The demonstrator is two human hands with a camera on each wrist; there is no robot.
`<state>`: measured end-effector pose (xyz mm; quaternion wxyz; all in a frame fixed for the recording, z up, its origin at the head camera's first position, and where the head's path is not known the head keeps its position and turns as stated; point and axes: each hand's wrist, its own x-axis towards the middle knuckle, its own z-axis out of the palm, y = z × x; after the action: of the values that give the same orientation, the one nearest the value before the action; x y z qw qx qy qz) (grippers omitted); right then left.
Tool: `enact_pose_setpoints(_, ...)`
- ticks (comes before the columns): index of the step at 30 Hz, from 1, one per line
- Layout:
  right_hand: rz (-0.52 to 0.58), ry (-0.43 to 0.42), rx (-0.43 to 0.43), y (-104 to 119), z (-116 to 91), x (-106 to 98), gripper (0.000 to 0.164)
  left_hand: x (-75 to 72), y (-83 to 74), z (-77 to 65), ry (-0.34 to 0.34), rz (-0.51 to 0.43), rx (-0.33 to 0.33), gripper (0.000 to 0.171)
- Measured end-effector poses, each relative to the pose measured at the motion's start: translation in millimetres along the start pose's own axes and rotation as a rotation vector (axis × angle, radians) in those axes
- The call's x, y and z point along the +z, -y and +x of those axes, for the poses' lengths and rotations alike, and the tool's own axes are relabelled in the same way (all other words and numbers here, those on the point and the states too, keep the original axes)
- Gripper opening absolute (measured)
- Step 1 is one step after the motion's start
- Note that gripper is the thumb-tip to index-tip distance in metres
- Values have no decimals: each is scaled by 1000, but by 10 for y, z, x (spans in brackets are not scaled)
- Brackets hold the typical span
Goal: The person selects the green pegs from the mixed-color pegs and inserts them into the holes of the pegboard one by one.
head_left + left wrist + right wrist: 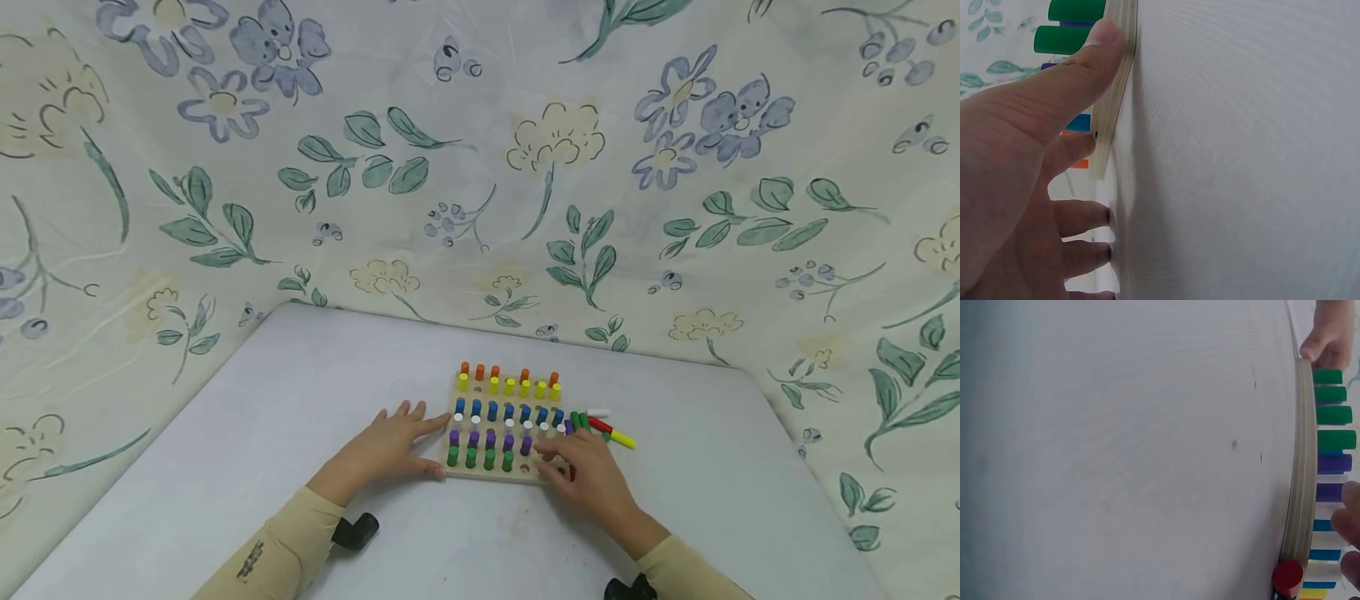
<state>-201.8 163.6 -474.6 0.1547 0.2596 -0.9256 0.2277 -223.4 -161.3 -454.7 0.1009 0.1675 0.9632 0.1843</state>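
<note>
A wooden peg board (491, 477) lies on the white table, bearing rows of orange, yellow, blue, white, purple and green pegs. My left hand (393, 442) rests at its left side with spread fingers; the thumb (1104, 37) touches the board's edge beside the green pegs (1063, 39). Over the board's front right part is my right hand (588, 475). Its fingertips are at an upright purple peg (1329, 492), with a gap between index finger and thumb. A red peg end (1288, 578) shows by the board's edge; whether the hand touches it is hidden.
Loose pegs lie right of the board, among them a yellow peg (623, 439), a red peg (600, 425) and a white peg (597, 412). A flower-patterned cloth (480, 250) hangs behind the table (360, 350).
</note>
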Motion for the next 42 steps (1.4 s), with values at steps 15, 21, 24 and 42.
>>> enact_pose_setpoints(15, -1, 27, 103, -127, -39, -95, 22, -13, -24, 29, 12, -1, -19, 90)
enact_pose_setpoints(21, -35, -6, 120, -172, -43, -116, 24, -11, -22, 28, 13, -4, -18, 90)
enact_pose_setpoints(24, -60, -18, 125, -199, -41, -125, 26, -6, -14, 30, 12, -4, -12, 89)
enact_pose_setpoints(42, -122, -35, 131, -340, -65, -171, 24, -28, -48, -6, 10, -4, -16, 90)
